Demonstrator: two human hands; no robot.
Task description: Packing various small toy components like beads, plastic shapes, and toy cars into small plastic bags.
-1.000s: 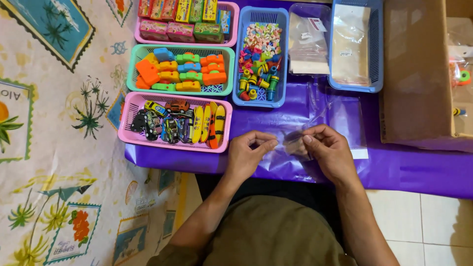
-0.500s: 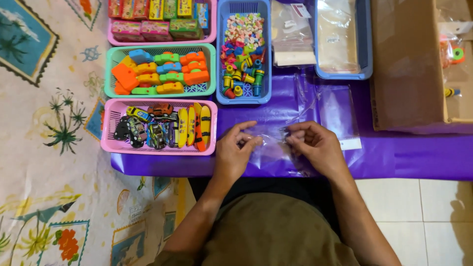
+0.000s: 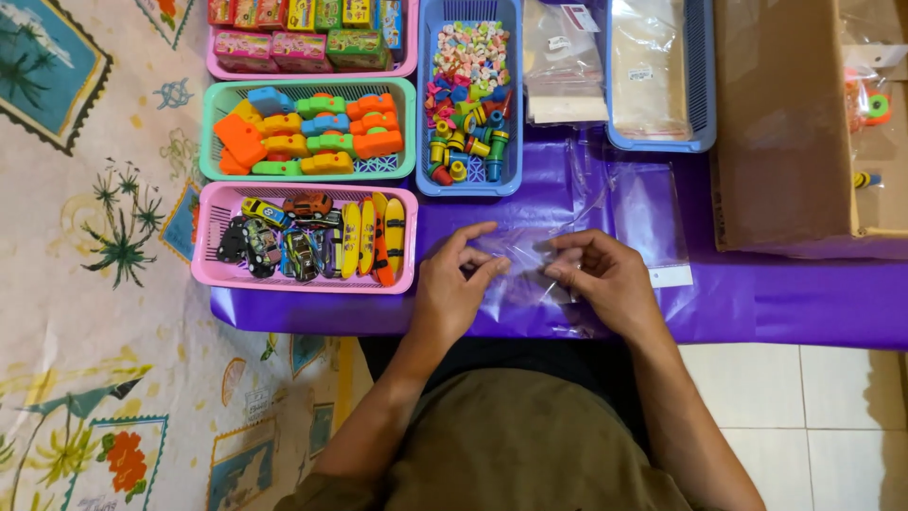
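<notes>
Bag: small clear plastic bag [image 3: 526, 274] lying flat on the purple tabletop [image 3: 776, 303], pinched between both hands at the near edge.
Left hand: left hand [image 3: 452, 293] rests on the bag's left side, thumb and forefinger closed on the plastic, other fingers loosely curled.
Right hand: right hand [image 3: 605, 279] grips the bag's right side, fingertips [image 3: 556, 273] pressed together on the film, pointing toward the left hand; the two hands are near each other, not touching.
Contents: whether anything lies inside the bag cannot be told; the film is too glossy.
Second bag: another clear bag [image 3: 643, 218] with a white strip lies flat just beyond the right hand.
Pink basket: pink basket [image 3: 210, 255] just left of the left hand, holding toy cars and yellow and orange pieces.
Green basket: green basket [image 3: 409, 132] beyond the pink one, filled with orange, yellow, green and blue toy vehicles.
Blue basket: narrow blue basket [image 3: 515, 142] straight ahead of the left hand, full of small colourful bits.
Far pink basket: pink basket with small boxes [image 3: 312, 43], farthest ahead of the left hand.
Bag tray: blue tray [image 3: 702, 95] ahead of the right hand, stacked with clear packets.
Box: cardboard box [image 3: 785, 123] to the right of the right hand, well apart.
Mat: patterned floor mat [image 3: 95, 312] to the left of the tabletop.
</notes>
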